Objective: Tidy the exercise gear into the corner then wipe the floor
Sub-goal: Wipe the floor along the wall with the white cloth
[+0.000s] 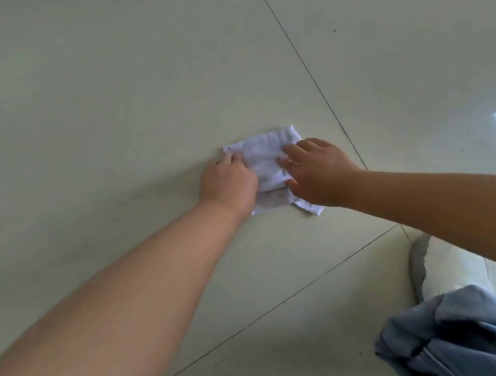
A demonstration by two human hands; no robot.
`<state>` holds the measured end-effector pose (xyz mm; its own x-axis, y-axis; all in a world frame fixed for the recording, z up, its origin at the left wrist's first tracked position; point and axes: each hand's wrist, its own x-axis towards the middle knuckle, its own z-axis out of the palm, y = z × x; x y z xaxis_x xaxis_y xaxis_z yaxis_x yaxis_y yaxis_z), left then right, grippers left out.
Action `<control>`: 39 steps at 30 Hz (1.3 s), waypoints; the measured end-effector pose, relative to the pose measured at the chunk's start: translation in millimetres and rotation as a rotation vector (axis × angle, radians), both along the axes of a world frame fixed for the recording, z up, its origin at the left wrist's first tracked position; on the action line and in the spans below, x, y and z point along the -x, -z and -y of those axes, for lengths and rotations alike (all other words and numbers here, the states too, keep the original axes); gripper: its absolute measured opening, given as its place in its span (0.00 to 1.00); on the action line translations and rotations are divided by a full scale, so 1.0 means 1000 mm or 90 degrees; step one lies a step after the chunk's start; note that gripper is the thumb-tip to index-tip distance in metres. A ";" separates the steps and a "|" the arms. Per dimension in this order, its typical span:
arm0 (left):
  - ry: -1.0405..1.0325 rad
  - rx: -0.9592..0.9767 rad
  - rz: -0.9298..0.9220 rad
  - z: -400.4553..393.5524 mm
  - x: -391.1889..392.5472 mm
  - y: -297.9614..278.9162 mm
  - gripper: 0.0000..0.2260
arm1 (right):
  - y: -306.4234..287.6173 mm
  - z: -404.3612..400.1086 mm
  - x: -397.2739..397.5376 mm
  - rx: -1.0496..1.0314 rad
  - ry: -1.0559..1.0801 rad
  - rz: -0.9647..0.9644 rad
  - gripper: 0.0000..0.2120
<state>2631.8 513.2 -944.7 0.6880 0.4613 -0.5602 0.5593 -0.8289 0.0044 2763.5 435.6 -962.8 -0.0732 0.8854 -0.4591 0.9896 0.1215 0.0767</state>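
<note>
While both arms reach forward in the head view, I note the left hand (228,180) and right hand (316,170) pressing flat, fingers extended, on the white cloth (264,165), which lies between and beneath them on the tiled floor (96,114). Its long axis runs away from me; both hands sit equally near. I judge wiping is under way.

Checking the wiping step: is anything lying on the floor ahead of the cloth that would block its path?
Nothing visible does. Both hands, left hand and right hand, press the white cloth on bare floor tile.
</note>
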 end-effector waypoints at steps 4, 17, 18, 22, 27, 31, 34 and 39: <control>-0.059 -0.030 0.019 -0.014 -0.067 0.000 0.18 | -0.005 -0.020 -0.054 -0.121 0.136 -0.057 0.20; -0.353 -0.157 0.076 -0.104 -0.011 0.026 0.14 | 0.025 -0.162 -0.021 0.026 0.205 -0.340 0.24; -0.343 -0.144 0.081 -0.093 -0.004 0.027 0.14 | 0.022 -0.154 -0.019 0.028 0.170 -0.335 0.24; -0.190 -0.107 0.099 -0.046 0.003 0.028 0.20 | 0.022 -0.091 -0.028 -0.026 0.081 -0.366 0.22; -0.003 -0.051 0.181 0.019 -0.034 0.028 0.19 | 0.037 0.013 -0.074 -0.134 0.060 -0.299 0.22; 0.075 -0.035 0.239 0.049 -0.096 0.034 0.22 | 0.037 0.078 -0.121 -0.164 0.182 -0.265 0.20; 0.124 -0.030 0.192 0.051 -0.147 0.038 0.22 | 0.037 0.088 -0.154 -0.163 0.280 -0.223 0.22; 0.190 -0.100 0.067 0.024 -0.222 0.021 0.20 | 0.032 0.046 -0.190 -0.139 0.427 -0.238 0.27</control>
<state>2853.6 489.6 -965.8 0.8558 0.3056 -0.4174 0.2953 -0.9511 -0.0909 2953.6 389.6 -994.8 0.3918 0.8623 -0.3210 0.8114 -0.4883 -0.3213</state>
